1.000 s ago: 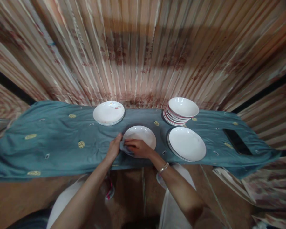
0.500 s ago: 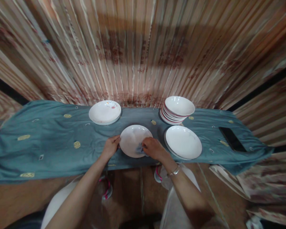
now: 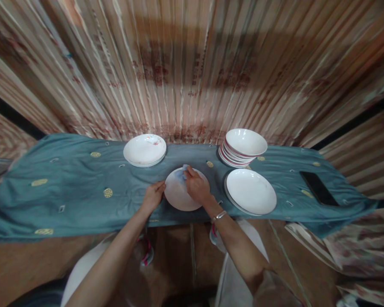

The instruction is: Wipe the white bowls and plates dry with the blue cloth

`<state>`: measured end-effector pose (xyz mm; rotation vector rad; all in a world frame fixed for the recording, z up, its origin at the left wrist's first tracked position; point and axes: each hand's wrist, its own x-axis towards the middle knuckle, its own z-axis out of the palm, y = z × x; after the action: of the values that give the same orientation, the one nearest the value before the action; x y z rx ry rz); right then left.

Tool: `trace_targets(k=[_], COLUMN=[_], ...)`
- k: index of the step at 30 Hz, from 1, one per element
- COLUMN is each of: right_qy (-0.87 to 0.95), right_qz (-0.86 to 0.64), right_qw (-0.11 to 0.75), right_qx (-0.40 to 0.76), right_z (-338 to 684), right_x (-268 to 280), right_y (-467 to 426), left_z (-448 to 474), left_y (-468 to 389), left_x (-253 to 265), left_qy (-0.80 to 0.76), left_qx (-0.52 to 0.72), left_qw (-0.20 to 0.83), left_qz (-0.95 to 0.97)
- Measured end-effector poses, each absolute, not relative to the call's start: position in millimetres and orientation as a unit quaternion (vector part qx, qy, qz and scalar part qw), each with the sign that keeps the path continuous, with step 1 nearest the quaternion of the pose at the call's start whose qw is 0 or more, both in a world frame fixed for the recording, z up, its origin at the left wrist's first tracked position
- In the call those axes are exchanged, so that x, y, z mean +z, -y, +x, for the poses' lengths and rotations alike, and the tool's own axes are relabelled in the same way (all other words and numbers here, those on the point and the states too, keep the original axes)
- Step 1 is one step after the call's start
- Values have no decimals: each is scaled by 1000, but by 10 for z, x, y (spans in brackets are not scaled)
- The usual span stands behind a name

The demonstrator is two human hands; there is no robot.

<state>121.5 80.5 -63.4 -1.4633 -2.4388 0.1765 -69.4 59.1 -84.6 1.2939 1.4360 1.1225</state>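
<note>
A white plate [image 3: 179, 198] rests near the front edge of the cloth-covered table, straight ahead of me. My left hand [image 3: 154, 195] grips its left rim, thumb and fingers closed on the edge. In my right hand [image 3: 196, 185] is a light blue cloth [image 3: 179, 175], bunched under the fingers and pressed on the plate's far part. A silver bracelet circles the right wrist. To the right of this plate lies a short stack of white plates [image 3: 251, 192], apart from my right hand.
Behind that stack rises a pile of red-rimmed bowls [image 3: 245, 143]. Floral-patterned plates [image 3: 144, 150] are stacked at the back left. A black phone [image 3: 318, 188] lies on the right of the teal tablecloth [image 3: 80, 183]. A pleated curtain [image 3: 179, 76] hangs behind the table.
My right hand has moved the cloth from the plate's near right part to its far rim. The left hand keeps its hold. The whole view has shifted slightly.
</note>
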Motion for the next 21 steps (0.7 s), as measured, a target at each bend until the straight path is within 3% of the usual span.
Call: trace_targets(k=[13, 21], right_qy=[858, 864], right_qz=[-380, -351], right_qw=[237, 276], right_qx=[254, 234], right_z=[959, 904], right_x=[-793, -786], right_y=[-758, -718], left_z=[-705, -723], left_y=[-601, -592], left_x=[-863, -840], left_qy=[-601, -611], left_qx=[425, 376], left_qw=[393, 371], left_qz=[552, 590])
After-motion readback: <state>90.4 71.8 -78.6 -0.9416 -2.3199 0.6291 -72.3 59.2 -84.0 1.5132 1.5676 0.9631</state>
